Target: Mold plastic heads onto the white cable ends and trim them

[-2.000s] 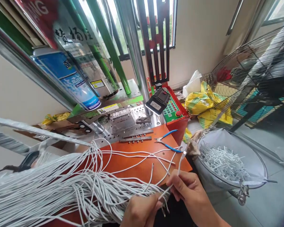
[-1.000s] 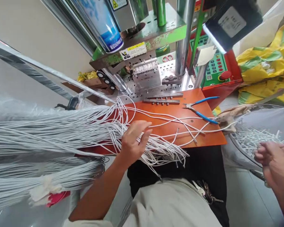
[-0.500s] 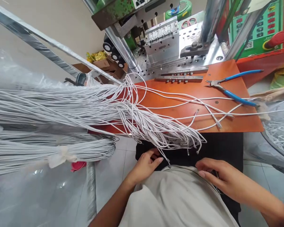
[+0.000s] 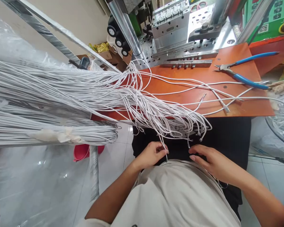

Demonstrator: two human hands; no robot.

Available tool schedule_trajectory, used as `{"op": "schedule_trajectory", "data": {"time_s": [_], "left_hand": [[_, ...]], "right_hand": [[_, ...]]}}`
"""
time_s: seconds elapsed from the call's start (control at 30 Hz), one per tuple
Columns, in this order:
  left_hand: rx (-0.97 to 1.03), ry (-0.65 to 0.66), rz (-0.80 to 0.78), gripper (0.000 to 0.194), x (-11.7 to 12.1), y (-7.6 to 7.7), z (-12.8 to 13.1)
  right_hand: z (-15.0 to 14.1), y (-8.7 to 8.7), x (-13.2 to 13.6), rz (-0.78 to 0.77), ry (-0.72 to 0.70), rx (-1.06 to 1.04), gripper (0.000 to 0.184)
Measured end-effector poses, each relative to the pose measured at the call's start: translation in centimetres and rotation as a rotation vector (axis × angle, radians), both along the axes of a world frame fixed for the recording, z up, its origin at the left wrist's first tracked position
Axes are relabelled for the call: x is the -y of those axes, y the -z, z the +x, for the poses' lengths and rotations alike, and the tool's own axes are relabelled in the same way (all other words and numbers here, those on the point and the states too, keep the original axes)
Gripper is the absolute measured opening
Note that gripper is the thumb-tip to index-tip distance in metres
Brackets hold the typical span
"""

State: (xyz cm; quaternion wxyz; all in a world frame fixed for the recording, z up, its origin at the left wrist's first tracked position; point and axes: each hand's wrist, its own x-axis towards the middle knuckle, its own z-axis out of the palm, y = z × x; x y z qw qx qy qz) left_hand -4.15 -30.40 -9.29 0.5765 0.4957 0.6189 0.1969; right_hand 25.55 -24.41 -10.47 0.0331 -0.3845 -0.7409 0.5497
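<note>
The left hand (image 4: 151,154) pinches a thin white cable (image 4: 162,144) near its end, beyond the near edge of the orange table (image 4: 248,104). The right hand (image 4: 213,160) curls beside a second white cable end (image 4: 188,144); whether it grips cannot be told. A thick white cable bundle (image 4: 146,110) overhangs that edge. Blue-handled metal pliers (image 4: 224,68) lie towards the right edge. The green control panel (image 4: 271,19) shows a QR code (image 4: 263,28).
</note>
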Motion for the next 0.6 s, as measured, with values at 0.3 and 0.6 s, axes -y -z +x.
{"op": "schedule_trajectory", "data": {"time_s": [0.3, 0.6], "left_hand": [[-0.503, -0.167, 0.193, 0.067, -0.3, 0.0, -1.8], [0.373, -0.402, 0.296, 0.052, -4.3, 2.3, 3.9]], "right_hand": [[-2.8, 3.6, -0.3, 0.220, -0.024, -0.038, 0.029], [-2.2, 3.8, 0.1, 0.273, 0.085, -0.026, 0.026]]}}
